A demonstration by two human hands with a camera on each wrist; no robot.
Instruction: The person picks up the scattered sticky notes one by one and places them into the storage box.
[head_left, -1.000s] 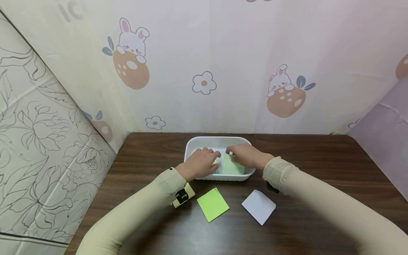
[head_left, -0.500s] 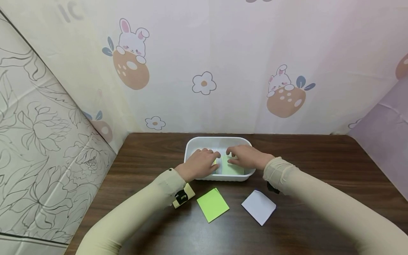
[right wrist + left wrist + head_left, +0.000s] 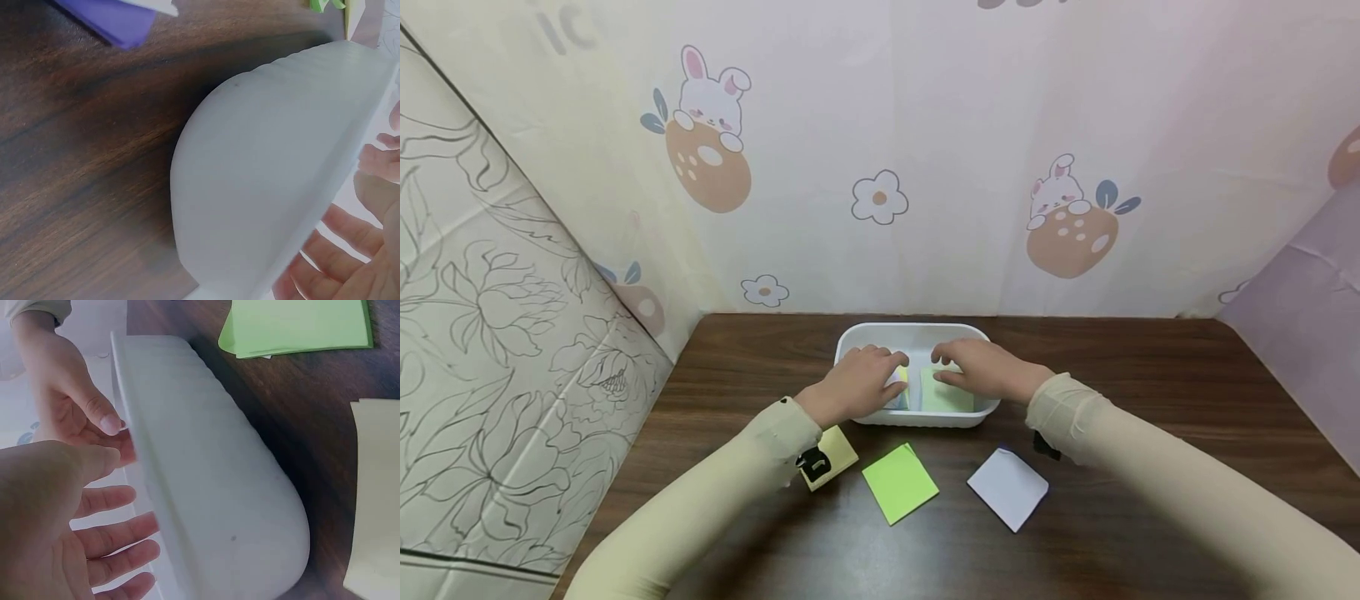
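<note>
A white plastic tub (image 3: 917, 419) stands at the back of the table. My left hand (image 3: 859, 381) is over its left half, fingers loosely bent and nothing gripped. Under that hand lies a sticky note pad (image 3: 897, 400) with yellow and bluish parts, mostly hidden. On the right side, my right hand (image 3: 983, 367) hovers with relaxed fingers above a pale green sticky note pad (image 3: 947, 398) inside the tub. In the left wrist view, the left fingers (image 3: 119, 537) reach past the tub's rim. The right wrist view has the right fingers (image 3: 331, 256) behind the tub wall.
In front of the tub lie a bright green note pad (image 3: 900, 483), a whitish one with a purple underside (image 3: 1009, 490) and a yellow one (image 3: 831, 458) by the left wrist. A patterned cloth (image 3: 880, 250) hangs behind the dark wooden table (image 3: 1097, 375).
My left hand has drawn slightly left, baring more of the pad beneath it. The right fingers have come up off the pale green pad, which now lies lower in the tub.
</note>
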